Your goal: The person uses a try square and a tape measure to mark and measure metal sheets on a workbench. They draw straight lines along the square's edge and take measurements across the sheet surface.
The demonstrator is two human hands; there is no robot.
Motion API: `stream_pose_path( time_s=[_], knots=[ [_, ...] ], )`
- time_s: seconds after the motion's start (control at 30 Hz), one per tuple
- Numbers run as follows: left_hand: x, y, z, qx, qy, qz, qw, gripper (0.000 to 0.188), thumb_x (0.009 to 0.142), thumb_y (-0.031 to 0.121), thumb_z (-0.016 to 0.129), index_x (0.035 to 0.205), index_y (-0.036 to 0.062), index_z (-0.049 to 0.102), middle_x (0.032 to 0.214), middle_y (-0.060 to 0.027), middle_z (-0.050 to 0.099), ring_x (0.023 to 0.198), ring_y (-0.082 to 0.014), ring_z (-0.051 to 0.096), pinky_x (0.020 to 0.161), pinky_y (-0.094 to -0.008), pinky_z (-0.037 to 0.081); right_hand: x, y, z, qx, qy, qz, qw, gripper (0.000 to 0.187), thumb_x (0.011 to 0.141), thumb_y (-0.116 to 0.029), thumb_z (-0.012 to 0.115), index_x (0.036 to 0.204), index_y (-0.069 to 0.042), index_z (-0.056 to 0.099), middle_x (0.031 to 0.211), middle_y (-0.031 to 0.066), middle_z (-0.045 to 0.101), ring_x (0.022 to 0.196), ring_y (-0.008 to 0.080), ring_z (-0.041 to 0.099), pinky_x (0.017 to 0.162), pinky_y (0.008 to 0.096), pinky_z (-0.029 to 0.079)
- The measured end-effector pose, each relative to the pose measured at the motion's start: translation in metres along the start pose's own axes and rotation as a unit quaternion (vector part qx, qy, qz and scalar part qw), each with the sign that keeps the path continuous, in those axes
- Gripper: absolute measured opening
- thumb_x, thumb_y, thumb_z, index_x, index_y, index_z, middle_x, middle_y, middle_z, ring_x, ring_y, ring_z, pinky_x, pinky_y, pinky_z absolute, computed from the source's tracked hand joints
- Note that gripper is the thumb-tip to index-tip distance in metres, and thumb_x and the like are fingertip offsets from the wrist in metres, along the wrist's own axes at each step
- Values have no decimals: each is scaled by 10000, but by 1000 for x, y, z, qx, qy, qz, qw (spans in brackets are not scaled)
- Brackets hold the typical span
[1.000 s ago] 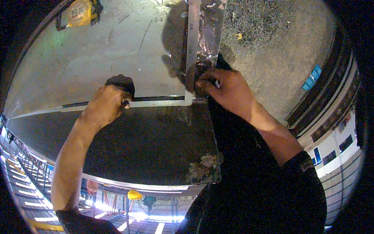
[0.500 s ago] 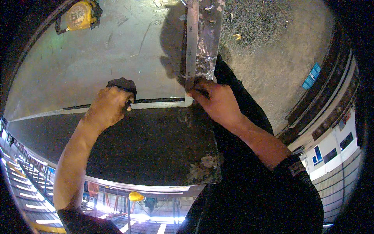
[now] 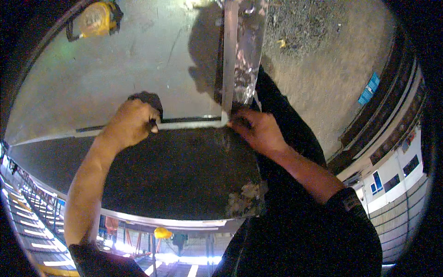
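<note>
A steel square [image 3: 230, 55] lies on a grey metal plate [image 3: 115, 64]. Its marked blade runs away from me, and its other arm crosses to the left along the plate's near side. Over that left arm, my left hand [image 3: 131, 121] is closed and pressed down on the square; a dark patch beside its knuckles could be shadow. At the square's corner, the fingers of my right hand [image 3: 258, 129] are pinched together. Whatever sits between those fingertips is hidden.
A yellow tape measure [image 3: 97, 19] rests on the plate at far left. Nearer me is a dark metal surface [image 3: 180, 171]. Beyond the plate's right edge lies a dirt floor [image 3: 314, 78], with a blue object [image 3: 369, 88] and dark beams [image 3: 383, 120] farther right.
My right hand has slid from the blade toward me, to the square's corner. My left hand stays in place on the left arm. The whole view has shifted slightly.
</note>
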State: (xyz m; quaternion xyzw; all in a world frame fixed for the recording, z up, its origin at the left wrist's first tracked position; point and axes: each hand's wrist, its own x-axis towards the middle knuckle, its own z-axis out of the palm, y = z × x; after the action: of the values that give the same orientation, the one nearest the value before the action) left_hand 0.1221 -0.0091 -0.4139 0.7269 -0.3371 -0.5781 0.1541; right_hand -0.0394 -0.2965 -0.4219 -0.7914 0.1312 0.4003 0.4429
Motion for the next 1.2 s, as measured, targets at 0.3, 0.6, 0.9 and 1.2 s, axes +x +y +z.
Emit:
stream_pose_path(
  time_s=[0.3, 0.6, 0.9, 1.2],
  knots=[
    [1, 0, 6, 15, -16, -29, 999, 106, 699, 97, 743, 801, 117, 724, 775, -137, 685, 792, -343, 667, 727, -432, 529, 0, 9, 1, 12, -31, 18, 999, 214, 842, -257, 720, 948, -72, 708, 903, 110, 708, 784, 254, 696, 696, 337, 539],
    [-6, 9, -5, 94, -17, -56, 994, 127, 720, 125, 747, 844, 116, 722, 800, -140, 685, 822, -330, 663, 746, -442, 518, 5, -1, 7, 38, -4, 2, 999, 203, 817, -223, 737, 923, -54, 699, 870, 119, 703, 769, 249, 699, 682, 329, 539],
    [-6, 3, 3, 89, 8, -53, 995, 124, 714, 146, 748, 809, 90, 690, 778, -142, 676, 800, -352, 656, 703, -454, 519, 7, 1, 7, 32, 0, 11, 999, 211, 802, -222, 743, 920, -58, 683, 898, 124, 699, 799, 274, 699, 705, 342, 546],
    [-10, 11, 3, 117, 32, -34, 992, 170, 698, 154, 773, 836, 110, 683, 805, -125, 674, 850, -337, 650, 757, -462, 506, 3, -2, 3, 47, -5, 9, 999, 196, 809, -195, 732, 931, -53, 671, 919, 125, 702, 820, 279, 699, 721, 347, 549]
  ],
)
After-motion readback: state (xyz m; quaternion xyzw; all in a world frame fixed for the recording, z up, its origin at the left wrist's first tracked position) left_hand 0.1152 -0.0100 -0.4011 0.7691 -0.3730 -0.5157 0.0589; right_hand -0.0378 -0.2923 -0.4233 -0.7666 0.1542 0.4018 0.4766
